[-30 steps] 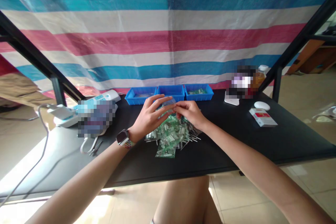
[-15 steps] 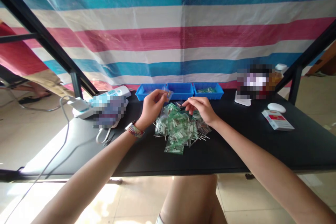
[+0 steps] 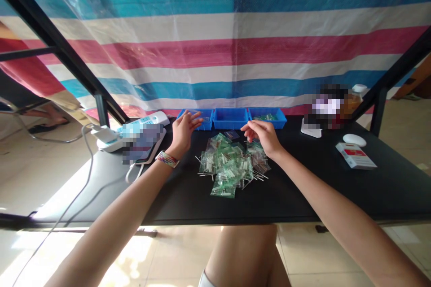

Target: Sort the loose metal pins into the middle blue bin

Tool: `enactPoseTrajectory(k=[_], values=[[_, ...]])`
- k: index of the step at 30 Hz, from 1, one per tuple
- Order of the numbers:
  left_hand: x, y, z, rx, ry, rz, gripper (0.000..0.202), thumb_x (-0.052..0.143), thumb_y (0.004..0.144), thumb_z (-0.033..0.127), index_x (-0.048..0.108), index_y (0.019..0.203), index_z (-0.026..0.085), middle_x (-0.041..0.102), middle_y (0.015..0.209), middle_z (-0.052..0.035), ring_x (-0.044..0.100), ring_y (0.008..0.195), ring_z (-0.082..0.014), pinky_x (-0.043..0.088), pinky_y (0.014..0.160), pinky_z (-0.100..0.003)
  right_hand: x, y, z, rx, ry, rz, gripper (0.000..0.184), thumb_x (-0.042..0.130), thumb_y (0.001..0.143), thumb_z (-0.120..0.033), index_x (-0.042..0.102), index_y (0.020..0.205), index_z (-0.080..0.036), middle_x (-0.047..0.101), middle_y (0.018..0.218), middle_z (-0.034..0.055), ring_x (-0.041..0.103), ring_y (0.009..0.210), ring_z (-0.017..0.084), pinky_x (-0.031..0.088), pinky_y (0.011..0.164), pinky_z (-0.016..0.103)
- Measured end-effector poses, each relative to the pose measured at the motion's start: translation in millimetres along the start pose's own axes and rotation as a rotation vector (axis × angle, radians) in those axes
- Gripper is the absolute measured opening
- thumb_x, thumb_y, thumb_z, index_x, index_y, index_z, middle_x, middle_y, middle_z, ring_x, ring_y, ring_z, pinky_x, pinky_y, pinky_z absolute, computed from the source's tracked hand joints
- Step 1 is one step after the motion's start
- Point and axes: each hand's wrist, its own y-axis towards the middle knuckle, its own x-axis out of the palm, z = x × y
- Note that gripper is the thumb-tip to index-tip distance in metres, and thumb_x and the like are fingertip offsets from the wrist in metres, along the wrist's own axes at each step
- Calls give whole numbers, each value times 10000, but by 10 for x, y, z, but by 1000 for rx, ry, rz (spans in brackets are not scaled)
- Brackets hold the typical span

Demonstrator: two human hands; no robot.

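Note:
My left hand (image 3: 183,132) is over the left blue bin (image 3: 207,121), its fingers spread and nothing held in them. A small clear bag (image 3: 198,118) shows in that bin, partly behind the fingers. My right hand (image 3: 261,135) hovers at the upper right of a heap of small bags (image 3: 229,161). Its fingers are loosely bent and somewhat apart, and I see nothing in them. Green-tinted and clear bags with short metal-looking pieces make up the heap; thin rods stick out at its sides. One dark clear bag (image 3: 232,134) lies at the heap's far edge.
Beside the left bin stand a middle blue bin (image 3: 230,119) and a right blue bin (image 3: 269,119) with green bags inside. A power strip (image 3: 148,120) and blurred phone are at left. A small box (image 3: 356,156), white mouse (image 3: 354,140) and bottle (image 3: 357,94) are at right.
My left hand has moved left and opened, letting go of the small clear bag at the left bin. My right hand has shifted slightly right, away from the dark bag.

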Motion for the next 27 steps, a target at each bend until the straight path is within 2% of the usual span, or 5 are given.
enactPoseTrajectory(k=[3,6,11,22,27], values=[[5,-14,-1,4,-9,-29,361,698,944,307,593,1262,173,794,1192,-161,786,845,-169,620,831,-310,-39,16,44,-55,-199,-5,363,621,967,-483,793,846,-187,726,757,64,651,652,191,526,623,328],[34,-50,-12,28,20,-71,628,709,913,280,524,1506,194,809,1134,-109,786,842,-164,626,845,-320,-51,10,132,-262,-598,-123,226,613,978,-312,811,1005,-206,793,1019,98,707,966,273,568,899,439],[97,-128,-40,55,88,-152,757,720,853,254,519,1579,181,814,1046,-67,771,798,-153,620,793,-296,-31,-33,272,-400,-1024,-364,254,579,1048,-289,753,1217,-213,705,1381,128,546,1383,313,426,1189,525],[156,-221,-33,62,215,-238,537,708,790,266,710,1314,148,805,1029,-68,753,785,-173,606,764,-304,-24,-28,225,-371,-1249,-315,214,664,1002,-194,718,1206,-164,743,1184,123,620,1138,294,472,981,425],[165,-231,-36,112,263,-278,489,693,785,270,724,1261,161,799,989,-54,744,758,-171,603,748,-300,-16,-38,176,-456,-1321,-278,196,596,1039,-187,776,963,-175,748,990,128,630,1025,286,457,922,421]])
